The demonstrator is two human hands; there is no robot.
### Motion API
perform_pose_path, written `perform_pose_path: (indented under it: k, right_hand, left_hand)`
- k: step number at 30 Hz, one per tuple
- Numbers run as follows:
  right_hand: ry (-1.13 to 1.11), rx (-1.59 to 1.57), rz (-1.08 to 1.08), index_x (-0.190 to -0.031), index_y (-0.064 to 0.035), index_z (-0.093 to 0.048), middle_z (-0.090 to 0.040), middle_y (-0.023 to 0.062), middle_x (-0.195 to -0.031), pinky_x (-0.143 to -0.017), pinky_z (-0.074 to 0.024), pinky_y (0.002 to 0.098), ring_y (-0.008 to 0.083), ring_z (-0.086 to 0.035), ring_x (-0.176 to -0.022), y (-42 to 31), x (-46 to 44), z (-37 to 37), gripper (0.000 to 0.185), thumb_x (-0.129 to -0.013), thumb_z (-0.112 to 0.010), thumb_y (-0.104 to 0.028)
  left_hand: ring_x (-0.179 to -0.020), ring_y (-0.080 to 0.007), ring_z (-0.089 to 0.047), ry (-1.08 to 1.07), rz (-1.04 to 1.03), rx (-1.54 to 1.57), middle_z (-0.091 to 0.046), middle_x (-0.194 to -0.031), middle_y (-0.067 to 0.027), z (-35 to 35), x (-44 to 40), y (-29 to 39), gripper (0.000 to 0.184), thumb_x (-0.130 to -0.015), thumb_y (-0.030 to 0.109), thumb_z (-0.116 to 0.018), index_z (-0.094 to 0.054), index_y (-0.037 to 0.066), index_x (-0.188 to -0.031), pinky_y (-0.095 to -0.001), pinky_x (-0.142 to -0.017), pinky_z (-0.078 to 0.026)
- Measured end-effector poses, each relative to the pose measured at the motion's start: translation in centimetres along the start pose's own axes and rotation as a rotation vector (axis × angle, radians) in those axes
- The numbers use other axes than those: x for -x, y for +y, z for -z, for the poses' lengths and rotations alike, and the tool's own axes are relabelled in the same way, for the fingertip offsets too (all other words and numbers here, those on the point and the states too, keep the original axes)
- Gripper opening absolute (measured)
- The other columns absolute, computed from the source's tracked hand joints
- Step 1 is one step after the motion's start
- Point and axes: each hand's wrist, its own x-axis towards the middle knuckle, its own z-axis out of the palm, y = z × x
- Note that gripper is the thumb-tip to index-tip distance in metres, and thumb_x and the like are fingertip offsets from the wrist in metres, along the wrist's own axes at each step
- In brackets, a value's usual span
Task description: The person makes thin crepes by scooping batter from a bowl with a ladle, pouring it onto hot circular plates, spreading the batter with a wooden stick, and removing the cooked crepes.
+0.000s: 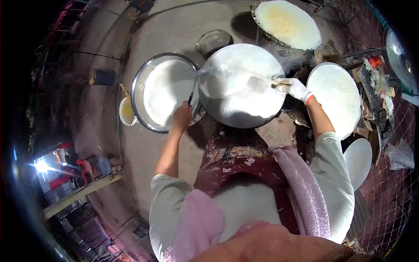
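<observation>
My bare left hand (182, 115) is closed around the dark handle of a ladle (192, 89), over the right side of a shiny metal basin (139, 74). White liquid (164, 92) fills much of that basin. The ladle's head lies where basin and pan meet. On my right, my gloved hand (295, 88) is closed at the right edge of a large round pan (240, 118) covered with a white layer. A pale, blurred shape reaches left from its fingers across the pan; I cannot tell whether it is a tool. Faint steam hangs above the pan.
Two more white-topped rounds stand nearby, one at the far right back (288, 24) and one beside my right arm (335, 100). A dark round dish (214, 42) lies behind the pan. Left of the basin is a small bowl (127, 112). Wire mesh and a fan (399, 61) border the right.
</observation>
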Motion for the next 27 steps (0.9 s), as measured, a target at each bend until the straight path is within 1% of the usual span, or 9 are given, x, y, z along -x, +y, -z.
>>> perform_pose_path:
  k: [1,4,7,11,13,18,22,23,27]
  right_hand:
    - [-0.096,0.128,0.086,-0.113,-0.0001,-0.065,-0.065,0.0010,-0.093,-0.068,-0.0470,0.0200,0.0067,-0.056,-0.078,-0.4,-0.2,-1.5,0.028,-0.087,-0.068,-0.011]
    - [-0.173,0.124,-0.353,-0.110,-0.0017,-0.067,-0.063,-0.0044,-0.078,-0.048,-0.0352,0.0202,0.0026,-0.045,-0.059,-4.7,2.7,-5.0,0.025,-0.087,-0.068,-0.011]
    - [-0.191,0.194,-0.266,-0.115,-0.0058,-0.066,-0.066,-0.0013,-0.084,-0.041,-0.0312,0.0201,0.0028,-0.042,-0.050,-0.6,6.2,-5.2,0.029,-0.086,-0.069,-0.011]
    - [0.004,-0.008,-0.350,-0.107,-0.0022,-0.066,-0.067,0.0018,-0.083,-0.056,-0.0468,0.0233,0.0080,-0.059,-0.068,-3.2,15.6,-9.9,0.025,-0.085,-0.070,-0.013]
    - [0.224,-0.556,-0.360,-0.113,-0.0027,-0.062,-0.067,0.0025,-0.088,-0.052,-0.0478,0.0202,0.0075,-0.060,-0.069,2.9,17.7,-14.6,0.030,-0.086,-0.069,-0.017]
    - [0.341,-0.846,-0.191,-0.114,-0.0052,-0.060,-0.050,-0.0053,-0.065,-0.033,-0.0275,0.0190,0.0042,-0.034,-0.038,0.2,10.5,-30.6,0.028,-0.095,-0.057,-0.026]
    - [0.491,-0.581,-0.136,-0.105,-0.0072,-0.064,-0.055,-0.0007,-0.068,-0.050,-0.0426,0.0301,0.0120,-0.048,-0.054,-4.0,0.5,-41.0,0.037,-0.092,-0.056,-0.040]
    - [0.476,-0.598,-0.314,-0.103,-0.0090,-0.065,-0.057,0.0017,-0.069,-0.058,-0.0428,0.0271,0.0123,-0.052,-0.063,-5.1,-0.7,-42.6,0.039,-0.090,-0.057,-0.045]
    - [1.010,0.053,-0.245,-0.104,-0.0060,-0.063,-0.065,0.0090,-0.079,-0.071,-0.0480,0.0326,0.0195,-0.061,-0.074,2.4,-3.8,-44.9,0.044,-0.090,-0.056,-0.047]
  left_hand:
    - [-0.074,-0.0445,-0.063,-0.004,-0.033,-0.051,-0.063,-0.075,-0.0255,0.2,0.2,-0.2,0.021,-0.095,0.023,-0.047,-0.046,0.002,-0.095,-0.0524,-0.065,-0.051]
    - [-0.071,-0.0444,-0.063,-0.105,-0.092,-0.182,-0.063,-0.076,-0.0236,0.2,3.5,-1.6,0.016,-0.094,0.019,-0.048,-0.046,0.003,-0.097,-0.0527,-0.060,-0.049]
    - [-0.069,-0.0416,-0.064,-0.143,-0.173,-0.145,-0.064,-0.076,-0.0222,-0.7,8.3,-2.3,0.013,-0.089,0.013,-0.048,-0.047,0.003,-0.096,-0.0512,-0.058,-0.051]
    - [-0.068,-0.0427,-0.063,-0.233,-0.208,0.018,-0.063,-0.076,-0.0228,-3.6,12.5,-1.1,0.013,-0.083,0.010,-0.052,-0.046,0.005,-0.093,-0.0534,-0.058,-0.049]
    - [-0.070,-0.0428,-0.062,-0.332,-0.306,0.131,-0.062,-0.075,-0.0238,-4.7,12.0,-1.5,0.012,-0.087,0.013,-0.051,-0.046,0.004,-0.092,-0.0525,-0.058,-0.046]
    - [-0.068,-0.0381,-0.062,-0.218,-0.317,0.644,-0.060,-0.073,-0.0217,3.7,10.1,-2.9,0.019,-0.093,0.018,-0.054,-0.053,0.001,-0.101,-0.0442,-0.059,-0.045]
    - [-0.069,-0.0306,-0.061,0.132,-0.124,0.718,-0.062,-0.078,-0.0191,5.3,10.0,-9.5,0.019,-0.094,0.017,-0.051,-0.056,0.000,-0.102,-0.0380,-0.062,-0.046]
    - [-0.071,-0.0298,-0.061,0.210,-0.105,0.736,-0.062,-0.081,-0.0194,5.1,9.8,-11.4,0.020,-0.095,0.017,-0.049,-0.056,0.000,-0.102,-0.0368,-0.064,-0.047]
    - [-0.065,-0.0173,-0.053,0.179,-0.014,0.920,-0.056,-0.075,-0.0071,2.7,10.5,-18.6,0.016,-0.093,0.013,-0.048,-0.056,-0.001,-0.099,-0.0310,-0.060,-0.045]
